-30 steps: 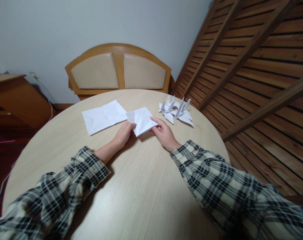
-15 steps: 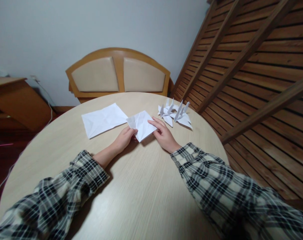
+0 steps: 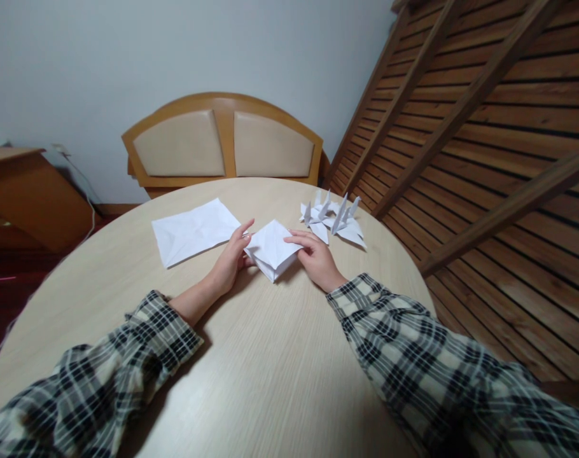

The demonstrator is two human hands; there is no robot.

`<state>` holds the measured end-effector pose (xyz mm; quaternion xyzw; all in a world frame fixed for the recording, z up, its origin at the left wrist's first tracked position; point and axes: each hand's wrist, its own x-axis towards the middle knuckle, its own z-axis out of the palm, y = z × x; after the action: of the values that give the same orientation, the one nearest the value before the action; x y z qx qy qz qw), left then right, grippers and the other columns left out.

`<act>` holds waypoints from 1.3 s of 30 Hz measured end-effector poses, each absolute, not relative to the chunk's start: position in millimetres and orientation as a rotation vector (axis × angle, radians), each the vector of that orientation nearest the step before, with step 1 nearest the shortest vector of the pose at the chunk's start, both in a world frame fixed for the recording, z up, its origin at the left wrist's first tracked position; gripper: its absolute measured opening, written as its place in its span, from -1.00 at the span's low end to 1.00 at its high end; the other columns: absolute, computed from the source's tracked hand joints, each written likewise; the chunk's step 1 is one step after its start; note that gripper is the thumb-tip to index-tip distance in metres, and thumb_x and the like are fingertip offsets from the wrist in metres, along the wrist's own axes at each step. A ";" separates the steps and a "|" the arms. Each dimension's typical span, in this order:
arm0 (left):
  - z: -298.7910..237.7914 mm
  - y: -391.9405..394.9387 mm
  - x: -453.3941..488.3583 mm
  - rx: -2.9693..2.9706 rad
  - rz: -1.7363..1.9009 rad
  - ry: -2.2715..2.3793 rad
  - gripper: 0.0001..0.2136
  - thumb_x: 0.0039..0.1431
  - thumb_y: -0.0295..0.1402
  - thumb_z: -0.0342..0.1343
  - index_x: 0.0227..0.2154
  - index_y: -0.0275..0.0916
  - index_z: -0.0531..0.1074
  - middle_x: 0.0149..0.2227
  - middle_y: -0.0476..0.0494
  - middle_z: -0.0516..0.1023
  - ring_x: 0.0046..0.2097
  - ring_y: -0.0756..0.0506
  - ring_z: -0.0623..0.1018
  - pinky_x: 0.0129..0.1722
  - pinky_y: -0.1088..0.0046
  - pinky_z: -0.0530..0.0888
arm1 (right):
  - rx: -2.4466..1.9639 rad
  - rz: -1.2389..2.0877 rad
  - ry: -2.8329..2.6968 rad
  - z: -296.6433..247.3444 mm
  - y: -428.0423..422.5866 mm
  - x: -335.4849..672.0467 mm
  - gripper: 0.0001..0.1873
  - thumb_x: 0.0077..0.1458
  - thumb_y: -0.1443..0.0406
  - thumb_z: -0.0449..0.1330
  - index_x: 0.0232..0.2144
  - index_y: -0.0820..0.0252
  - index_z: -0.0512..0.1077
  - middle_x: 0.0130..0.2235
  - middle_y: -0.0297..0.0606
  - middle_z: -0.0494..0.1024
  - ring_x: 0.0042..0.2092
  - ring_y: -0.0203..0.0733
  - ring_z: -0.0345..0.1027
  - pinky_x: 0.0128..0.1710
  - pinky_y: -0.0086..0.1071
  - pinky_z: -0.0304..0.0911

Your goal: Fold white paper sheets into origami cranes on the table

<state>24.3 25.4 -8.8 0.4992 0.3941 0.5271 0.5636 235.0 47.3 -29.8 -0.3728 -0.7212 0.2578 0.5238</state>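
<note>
A folded square of white paper [image 3: 273, 245] stands slightly parted in layers at its lower corner, just above the table. My right hand [image 3: 314, 256] grips its right corner, thumb below and fingers on top. My left hand [image 3: 230, 261] is at the left corner with thumb and forefinger raised off the paper and spread; its lower fingers are partly hidden by the paper's edge, and whether they touch it I cannot tell.
A larger creased white paper sheet [image 3: 194, 232] lies flat at the left of the round wooden table [image 3: 251, 356]. Several folded paper cranes [image 3: 334, 219] cluster at the back right. Beyond the table's far edge is a padded headboard [image 3: 230, 137]; a slatted wooden panel [image 3: 485, 140] rises on the right.
My left thumb has come off the paper and that hand has opened and shifted slightly left. The folded paper has tilted, its lower layers now parted. My right hand keeps its grip.
</note>
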 end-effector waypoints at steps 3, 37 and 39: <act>-8.9 24.4 22.7 1.220 1.187 0.911 -0.49 0.14 -0.19 0.07 0.16 -0.16 0.27 0.06 -0.24 0.38 -0.11 -0.13 0.46 -0.25 0.42 0.49 | -0.875 0.620 -1.720 -31.4 49.9 235.8 -0.48 -0.07 0.60 0.02 -0.20 0.04 0.56 -0.02 -0.26 0.53 0.07 -0.20 0.36 0.19 -0.09 0.18; -8.5 22.2 25.1 1.604 1.306 1.091 -0.70 0.00 -0.45 0.09 -0.17 -0.16 0.53 -0.13 -0.17 0.56 -0.11 -0.17 0.49 -0.06 0.23 0.41 | -0.874 0.637 -1.669 -30.0 52.0 233.7 -0.57 -0.07 0.57 0.08 -0.28 0.03 0.56 -0.18 -0.29 0.56 -0.05 -0.18 0.40 0.07 -0.12 0.26; -9.5 22.8 25.3 1.592 1.309 1.108 -0.70 -0.02 -0.45 0.08 -0.19 -0.17 0.54 -0.15 -0.16 0.56 -0.16 -0.15 0.50 -0.15 0.28 0.44 | -0.874 0.635 -1.674 -29.8 51.3 233.3 -0.56 -0.09 0.57 0.07 -0.28 0.03 0.56 -0.18 -0.29 0.56 -0.05 -0.18 0.40 0.07 -0.12 0.27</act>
<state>25.3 22.8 -9.5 0.6265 0.4360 0.5150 0.3901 233.3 51.3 -29.8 -0.3682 -0.7052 0.2676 0.5436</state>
